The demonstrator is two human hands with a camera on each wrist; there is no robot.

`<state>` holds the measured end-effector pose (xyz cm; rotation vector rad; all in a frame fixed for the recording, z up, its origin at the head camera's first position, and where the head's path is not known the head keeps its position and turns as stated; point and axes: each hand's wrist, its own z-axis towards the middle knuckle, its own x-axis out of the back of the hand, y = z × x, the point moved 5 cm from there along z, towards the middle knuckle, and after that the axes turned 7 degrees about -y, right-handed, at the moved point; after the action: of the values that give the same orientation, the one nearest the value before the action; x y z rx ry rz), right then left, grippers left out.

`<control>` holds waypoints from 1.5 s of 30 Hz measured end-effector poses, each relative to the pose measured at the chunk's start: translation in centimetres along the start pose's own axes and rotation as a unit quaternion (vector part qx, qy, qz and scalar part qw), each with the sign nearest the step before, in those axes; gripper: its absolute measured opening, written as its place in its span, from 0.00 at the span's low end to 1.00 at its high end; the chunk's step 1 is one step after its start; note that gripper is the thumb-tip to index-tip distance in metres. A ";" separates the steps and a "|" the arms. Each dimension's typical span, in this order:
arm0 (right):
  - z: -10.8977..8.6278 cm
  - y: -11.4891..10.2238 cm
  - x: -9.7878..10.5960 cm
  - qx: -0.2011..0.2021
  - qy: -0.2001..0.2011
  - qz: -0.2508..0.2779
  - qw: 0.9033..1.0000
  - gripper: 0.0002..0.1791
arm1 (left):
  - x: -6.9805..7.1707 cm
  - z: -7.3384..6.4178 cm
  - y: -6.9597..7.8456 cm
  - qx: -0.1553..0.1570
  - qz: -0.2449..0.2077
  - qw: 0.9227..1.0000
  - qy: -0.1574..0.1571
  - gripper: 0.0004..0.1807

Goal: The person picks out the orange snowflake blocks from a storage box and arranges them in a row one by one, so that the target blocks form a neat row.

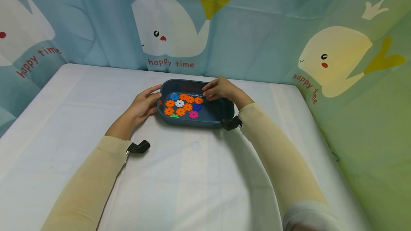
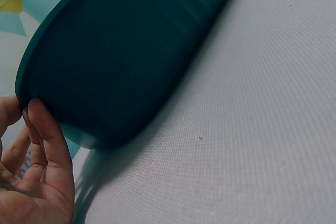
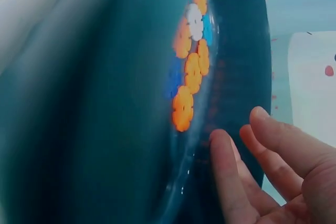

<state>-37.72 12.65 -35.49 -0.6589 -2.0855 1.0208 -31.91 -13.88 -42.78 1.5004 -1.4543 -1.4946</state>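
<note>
A dark blue-green plastic basin (image 1: pixel 205 123) stands near the far edge of the white-covered table. My left hand (image 1: pixel 143 104) is at its left end, thumb and fingers at the rim; the left wrist view shows the fingertips (image 2: pixel 42 116) pinching that rim. Over the right part of the basin is my right hand (image 1: pixel 221 88), fingers loosely bent and nothing between them. Inside, toward the left, lie several notched snowflake discs: mostly orange (image 1: pixel 181 111), plus a white disc (image 1: pixel 179 103), a pink disc (image 1: pixel 193 114), blue ones (image 1: pixel 197 107) and a partly hidden green one (image 1: pixel 174 116).
Behind the table hangs a light blue curtain (image 1: pixel 263 38) with whale prints, and it continues green along the right side. A small black camera (image 1: pixel 139 147) sits on the left wrist, another black camera (image 1: pixel 231 123) on the right, overlapping the basin's front rim.
</note>
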 end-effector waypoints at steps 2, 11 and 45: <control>0.0 0.0 -0.1 -0.005 0.000 0.001 1.000 0.19 | 0.0 0.0 0.0 0.001 0.001 1.000 0.001 0.30; 0.0 -0.1 -0.7 0.000 0.014 0.009 1.000 0.18 | -0.1 0.1 0.2 -0.001 0.006 1.000 -0.002 0.30; 1.6 2.9 -2.2 -0.011 0.146 -0.004 0.989 0.16 | 0.1 0.2 0.0 0.001 -0.005 1.000 0.006 0.29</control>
<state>-37.24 11.95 -39.39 -0.7626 -1.8444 0.8413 -32.13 -13.88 -42.89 1.5185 -1.4440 -1.4884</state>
